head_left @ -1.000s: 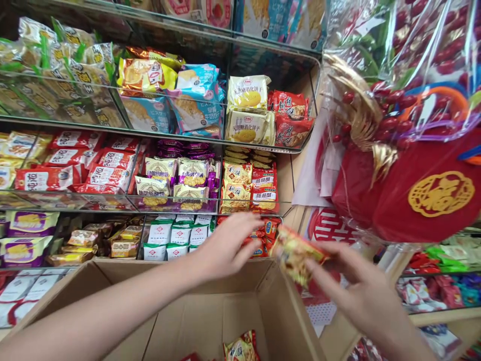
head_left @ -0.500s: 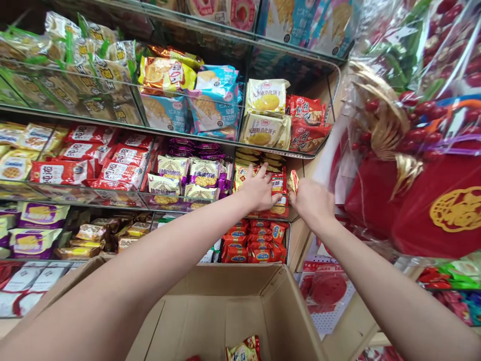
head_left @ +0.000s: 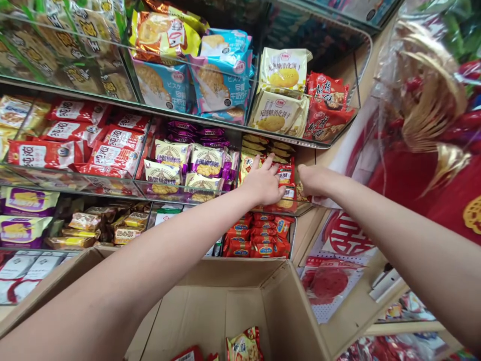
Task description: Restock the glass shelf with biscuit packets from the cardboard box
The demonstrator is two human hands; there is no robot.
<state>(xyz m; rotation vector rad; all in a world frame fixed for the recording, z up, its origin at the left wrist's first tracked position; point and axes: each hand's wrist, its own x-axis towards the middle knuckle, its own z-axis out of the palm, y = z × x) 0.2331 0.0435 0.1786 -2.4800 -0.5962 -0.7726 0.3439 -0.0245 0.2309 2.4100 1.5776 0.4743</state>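
Observation:
My left hand (head_left: 265, 183) lies with fingers spread over the red and gold cookie packets (head_left: 287, 174) in the right compartment of the middle shelf. Just to its right, my right hand (head_left: 316, 181) is closed on a cookie packet (head_left: 300, 192), of which only a gold-coloured part shows below the fingers at the compartment's right end. Below my arms stands an open cardboard box (head_left: 240, 273). Inside it lies another red and gold packet (head_left: 244, 345), with a red packet (head_left: 190, 354) partly cut off by the frame.
Purple and cream cookie packets (head_left: 206, 160) fill the compartment to the left. Clear shelf lips (head_left: 180, 193) run along the tiers. Above are digestive biscuit packets (head_left: 281, 70); below, small red packets (head_left: 263, 235). Plastic-wrapped red decorations (head_left: 424, 185) hang at the right.
My right hand has brought its packet down and in against the compartment's right end. My left hand stays on the packets. The view has moved closer to the shelves.

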